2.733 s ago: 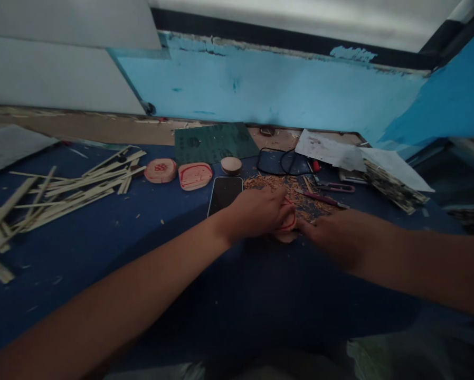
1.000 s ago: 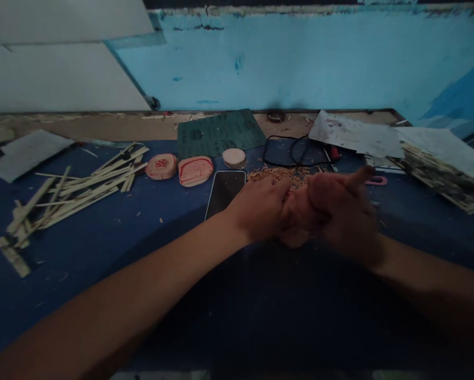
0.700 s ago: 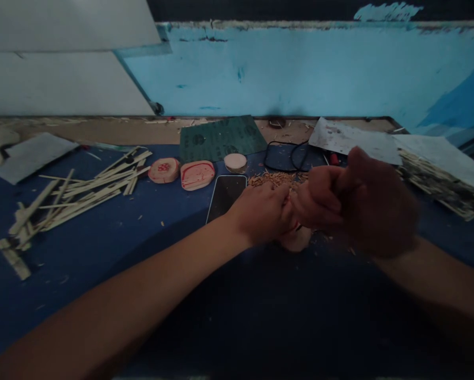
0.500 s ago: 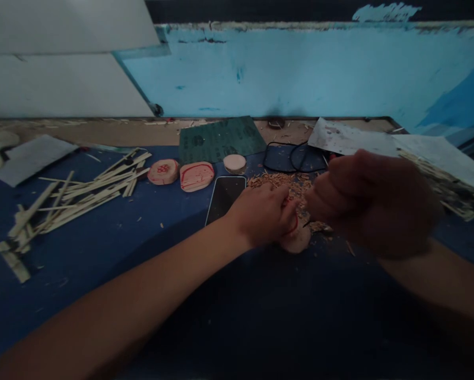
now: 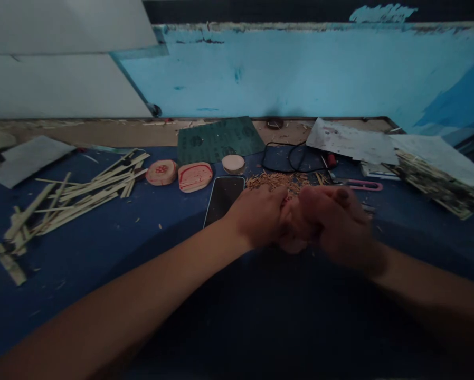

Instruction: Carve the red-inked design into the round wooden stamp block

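My left hand (image 5: 261,215) is closed on a pale wood slice (image 5: 291,244), pressing it against the blue tabletop. Its lower edge shows below the fingers, and the rest is covered by both hands. My right hand (image 5: 340,224), blurred, is a fist right up against the slice. A dark rounded end, apparently of a hand tool's handle (image 5: 342,195), pokes out at its top; the working tip is hidden. Brown wood shavings (image 5: 274,181) lie just behind the hands. A phone (image 5: 225,198) lies flat beside my left hand.
Two red-marked wood slices (image 5: 161,172) and a plain one (image 5: 233,162) stand near green sandpaper (image 5: 221,140). Split sticks (image 5: 78,198) are piled at left. A black cord (image 5: 278,170), pink-handled cutter (image 5: 363,184), papers (image 5: 351,142) and a dark strip bundle (image 5: 438,182) lie at right.
My right hand has come down and to the left, from raised above the table to against the wood slice. The pink-handled cutter now shows behind it. My left hand stays put.
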Demonstrator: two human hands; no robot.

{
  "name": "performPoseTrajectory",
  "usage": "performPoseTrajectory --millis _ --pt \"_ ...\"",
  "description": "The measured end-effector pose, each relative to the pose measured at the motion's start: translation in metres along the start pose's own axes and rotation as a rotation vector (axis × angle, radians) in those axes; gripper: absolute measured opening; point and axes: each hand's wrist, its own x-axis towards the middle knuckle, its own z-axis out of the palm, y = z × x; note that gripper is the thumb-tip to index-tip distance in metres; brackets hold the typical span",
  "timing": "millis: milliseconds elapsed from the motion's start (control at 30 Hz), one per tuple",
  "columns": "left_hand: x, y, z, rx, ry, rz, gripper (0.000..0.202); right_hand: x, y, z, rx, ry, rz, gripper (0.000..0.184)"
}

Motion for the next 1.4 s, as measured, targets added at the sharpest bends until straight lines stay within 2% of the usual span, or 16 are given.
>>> performPoseTrajectory --millis 100,267,400,667,800,967,1133,1400 --pt "0.000 0.001 -0.002 -0.008 -0.045 -0.035 0.036 0.001 0.008 0.000 0.008 0.001 -0.005 0.061" --pt "-0.001 0.004 -0.008 0.059 -0.078 -0.033 0.033 0.005 -0.004 0.006 0.174 0.009 0.015 0.062" --pt "-0.002 0.005 -0.009 0.057 -0.087 -0.024 0.026 0.005 -0.011 0.009 0.140 0.038 0.023 0.061" --pt "-0.003 0.004 -0.006 0.113 -0.059 0.004 0.034 0.008 -0.014 0.013 0.120 0.098 -0.014 0.064" --pt "-0.004 0.006 -0.007 0.149 -0.095 0.019 0.035 0.009 -0.012 0.015 0.119 0.124 -0.012 0.067" --pt "-0.008 0.008 -0.008 0.157 -0.075 0.040 0.036 -0.002 -0.009 0.017 -0.009 0.187 -0.048 0.063" --pt "-0.015 0.011 -0.004 0.174 -0.032 0.056 0.034 -0.015 -0.004 0.013 -0.190 0.167 -0.089 0.057" --pt "-0.008 0.007 -0.005 0.140 -0.066 0.102 0.036 0.024 -0.007 0.004 0.212 0.059 0.093 0.063"
